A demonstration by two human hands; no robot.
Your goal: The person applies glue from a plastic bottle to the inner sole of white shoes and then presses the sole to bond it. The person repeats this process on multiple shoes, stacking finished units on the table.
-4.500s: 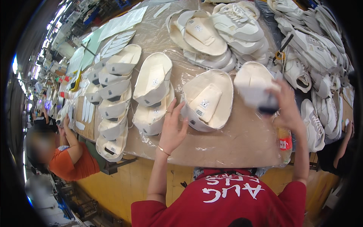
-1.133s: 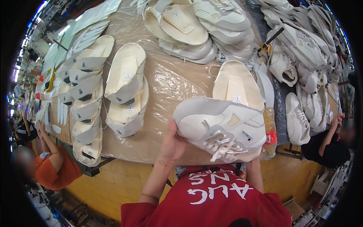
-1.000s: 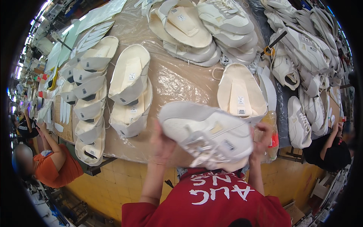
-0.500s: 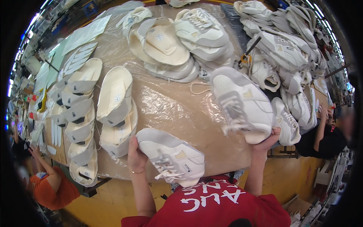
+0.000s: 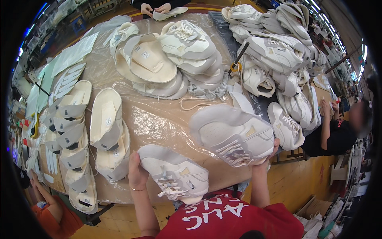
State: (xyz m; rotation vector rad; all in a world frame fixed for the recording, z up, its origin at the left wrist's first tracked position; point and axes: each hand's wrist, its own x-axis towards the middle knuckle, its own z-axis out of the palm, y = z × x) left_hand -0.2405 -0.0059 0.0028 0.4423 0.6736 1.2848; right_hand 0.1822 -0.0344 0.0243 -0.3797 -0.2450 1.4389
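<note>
A white-and-grey laced shoe upper (image 5: 179,161) is in my left hand (image 5: 137,175), which is closed on its edge near the front of the table. My right hand (image 5: 273,149) grips the heel end of a second, similar shoe upper (image 5: 238,129), held tilted over the table with its toe toward the left. That upper is slightly blurred. The fingers of both hands are partly hidden behind the uppers. A short pale cord (image 5: 191,104) lies on the plastic-covered table (image 5: 155,127) beyond the right-hand upper.
Cream-lined uppers (image 5: 105,117) stand in overlapping rows at the left. Stacked uppers (image 5: 187,44) sit at the back, and a large pile (image 5: 274,51) fills the right. Flat pale sheets (image 5: 71,59) lie far left. Co-workers' hands (image 5: 157,8) show beyond the far edge and at both sides.
The right-hand upper has swung left and tipped, its toe now pointing left rather than away. My left hand keeps its upper. The view has shifted, showing a co-worker at the far edge.
</note>
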